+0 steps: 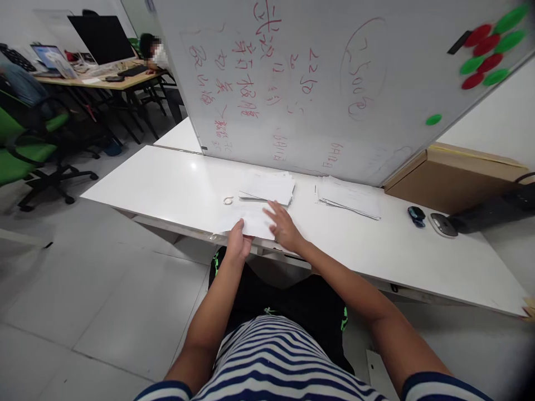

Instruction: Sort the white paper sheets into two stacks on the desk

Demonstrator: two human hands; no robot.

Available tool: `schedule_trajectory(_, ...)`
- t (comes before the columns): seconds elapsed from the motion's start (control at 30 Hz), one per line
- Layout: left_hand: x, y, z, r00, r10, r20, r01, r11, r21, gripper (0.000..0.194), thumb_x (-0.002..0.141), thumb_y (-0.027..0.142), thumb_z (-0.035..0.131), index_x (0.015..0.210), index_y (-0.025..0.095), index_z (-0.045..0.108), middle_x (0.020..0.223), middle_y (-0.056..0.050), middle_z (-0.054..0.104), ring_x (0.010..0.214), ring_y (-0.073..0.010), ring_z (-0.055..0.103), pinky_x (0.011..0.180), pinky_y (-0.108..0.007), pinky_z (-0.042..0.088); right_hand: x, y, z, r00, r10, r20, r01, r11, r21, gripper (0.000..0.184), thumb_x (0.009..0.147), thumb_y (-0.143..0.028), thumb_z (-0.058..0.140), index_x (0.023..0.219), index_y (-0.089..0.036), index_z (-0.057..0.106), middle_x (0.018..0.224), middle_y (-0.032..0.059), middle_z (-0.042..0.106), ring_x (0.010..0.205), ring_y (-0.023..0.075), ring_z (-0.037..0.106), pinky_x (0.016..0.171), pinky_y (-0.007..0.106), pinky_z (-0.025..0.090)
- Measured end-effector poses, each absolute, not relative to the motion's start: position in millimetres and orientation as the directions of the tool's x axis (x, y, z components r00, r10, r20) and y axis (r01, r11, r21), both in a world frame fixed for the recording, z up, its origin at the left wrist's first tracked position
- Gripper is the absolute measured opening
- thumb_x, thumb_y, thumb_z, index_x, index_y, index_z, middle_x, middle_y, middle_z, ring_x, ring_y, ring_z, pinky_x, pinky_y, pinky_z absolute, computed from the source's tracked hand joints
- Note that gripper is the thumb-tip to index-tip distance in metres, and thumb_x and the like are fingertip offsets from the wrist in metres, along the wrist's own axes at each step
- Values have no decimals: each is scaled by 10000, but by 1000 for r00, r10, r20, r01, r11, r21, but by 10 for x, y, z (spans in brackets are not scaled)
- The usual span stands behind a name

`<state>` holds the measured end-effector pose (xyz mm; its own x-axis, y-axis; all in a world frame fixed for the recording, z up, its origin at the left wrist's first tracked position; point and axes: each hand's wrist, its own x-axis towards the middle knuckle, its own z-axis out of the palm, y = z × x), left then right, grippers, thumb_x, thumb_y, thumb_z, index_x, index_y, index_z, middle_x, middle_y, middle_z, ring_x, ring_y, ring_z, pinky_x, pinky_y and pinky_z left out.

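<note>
A white sheet of paper (254, 218) extends over the near edge of the desk. My left hand (238, 242) grips its near edge, thumb on top and fingers underneath. Over the sheet's right end is my right hand (286, 227), fingers spread apart; whether they touch the paper I cannot tell. Just beyond the sheet lies a stack of white papers (270, 186). A second stack of papers (349, 196) rests farther right. To the left of the first stack is a small pale ring-shaped item (228, 200).
Behind the papers stands a whiteboard (271, 83) with red writing and round magnets. A cardboard box (443, 175), a smartwatch (417, 215) and a computer mouse (443, 225) are on the right of the white desk (167, 178). Another person (159, 55) sits at the back left.
</note>
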<state>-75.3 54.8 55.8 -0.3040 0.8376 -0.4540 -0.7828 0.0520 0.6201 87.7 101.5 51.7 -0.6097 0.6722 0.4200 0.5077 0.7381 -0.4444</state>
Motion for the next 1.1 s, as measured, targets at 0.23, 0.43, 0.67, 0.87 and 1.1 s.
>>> schedule_trajectory(0.23,-810,193,409,-219,770,-599,-756,255,603,268,919,222,509,1167,168,593,1006,-73,714,755,-158,675,770,-357,586,804,1758,383,-355,927,125,866,376,-330,592,949,-337,403,1492,-126,298,1583,147,219,1469,302,149,1151,557,197)
schedule_trajectory(0.43,-781,-27,249,-194,763,-617,-609,399,685,312,913,277,533,1190,139,565,1029,-133,699,742,-195,686,665,-367,590,770,1900,314,-446,893,56,890,449,-84,433,987,-251,302,1380,-162,460,1495,138,413,1378,271,369,1135,615,136)
schedule_trajectory(0.67,-752,-22,193,-363,760,-539,-393,400,828,421,882,281,600,1255,92,543,1141,-178,657,844,-241,680,669,-369,593,749,1903,292,-494,863,105,867,497,-5,403,975,-196,299,1294,-139,538,1407,171,510,1293,277,476,1119,605,165)
schedule_trajectory(0.87,-751,-41,215,-366,773,-518,-357,398,845,440,882,313,605,1261,97,547,1164,-183,647,905,-259,665,663,-353,589,737,1879,364,-489,869,76,870,492,-33,370,948,-160,327,1194,-158,604,1354,154,562,1235,259,524,1113,587,179)
schedule_trajectory(1.1,-797,-50,220,-397,775,-492,-327,381,865,494,886,320,593,1324,106,509,1246,-187,612,935,-261,656,633,-327,585,744,1867,409,-446,893,63,880,450,-152,328,977,-308,361,1089,-197,649,1295,117,608,1207,259,538,1102,590,186)
